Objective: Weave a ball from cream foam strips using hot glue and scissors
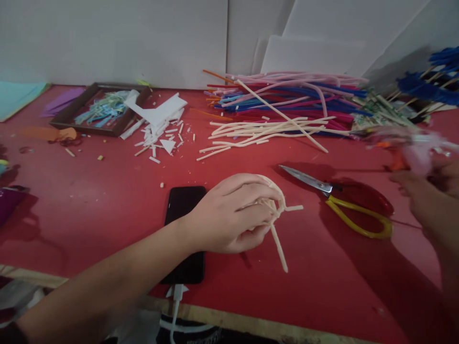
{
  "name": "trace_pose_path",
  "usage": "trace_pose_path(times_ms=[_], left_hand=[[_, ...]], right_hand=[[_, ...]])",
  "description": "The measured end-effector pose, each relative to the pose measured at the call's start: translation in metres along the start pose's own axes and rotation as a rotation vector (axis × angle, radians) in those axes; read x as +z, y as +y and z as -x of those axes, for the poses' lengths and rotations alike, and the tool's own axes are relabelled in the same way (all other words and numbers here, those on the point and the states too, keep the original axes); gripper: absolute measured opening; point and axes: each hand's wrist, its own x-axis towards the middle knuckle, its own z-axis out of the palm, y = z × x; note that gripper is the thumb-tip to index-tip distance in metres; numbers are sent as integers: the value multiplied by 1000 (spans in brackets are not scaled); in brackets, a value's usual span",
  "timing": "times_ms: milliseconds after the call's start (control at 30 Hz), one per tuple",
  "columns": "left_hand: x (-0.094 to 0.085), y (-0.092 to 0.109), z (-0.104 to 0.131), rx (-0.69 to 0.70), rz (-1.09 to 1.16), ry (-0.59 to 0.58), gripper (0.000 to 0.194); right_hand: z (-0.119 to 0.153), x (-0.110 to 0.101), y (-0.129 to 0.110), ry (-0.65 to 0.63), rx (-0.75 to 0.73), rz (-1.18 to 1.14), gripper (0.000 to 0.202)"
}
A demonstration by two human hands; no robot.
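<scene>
My left hand [236,212] is closed around a bent loop of cream pipe cleaner [281,196], just above the red table. Two loose ends of it stick out, one to the right and one down toward the table's front. The fingers hide much of the loop. At the far right, my right hand [430,191] is blurred by motion beside a pinkish, clear-looking item [419,153] and something orange. Whether it grips them I cannot tell. Between the hands lie scissors [326,188] with yellow and red handles, blades pointing left.
A black phone [186,200] with a white cable [175,306] lies partly under my left forearm. Cream pipe cleaners [265,129] and a coloured bundle [287,91] lie behind. White scraps [161,114] and a brown frame [103,129] are at the back left; blue pieces [426,88] stand at the right.
</scene>
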Motion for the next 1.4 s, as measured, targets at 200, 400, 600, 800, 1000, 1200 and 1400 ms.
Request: trace_pose_path(times_ms=[200, 400, 600, 800, 1000, 1200, 1400], left_hand=[[1, 0, 1, 5, -18, 16, 6], [1, -1, 5, -42, -51, 63, 7], [-5, 5, -5, -356, 221, 192, 20], [-10, 29, -32, -703, 696, 74, 29], [-1, 36, -35, -959, 901, 133, 12], [-4, 26, -35, -905, 911, 259, 7], [-16, 23, -46, -689, 537, 268, 7]], right_hand=[[19, 4, -33, 35, 132, -485, 5], [37, 11, -41, -85, -27, -555, 21], [47, 13, -49, -223, -63, -621, 18], [52, 11, -50, -180, -29, -656, 27], [51, 18, -36, -184, 6, -757, 33], [51, 19, -38, -186, -78, -771, 30], [51, 15, -38, -164, -157, -636, 29]])
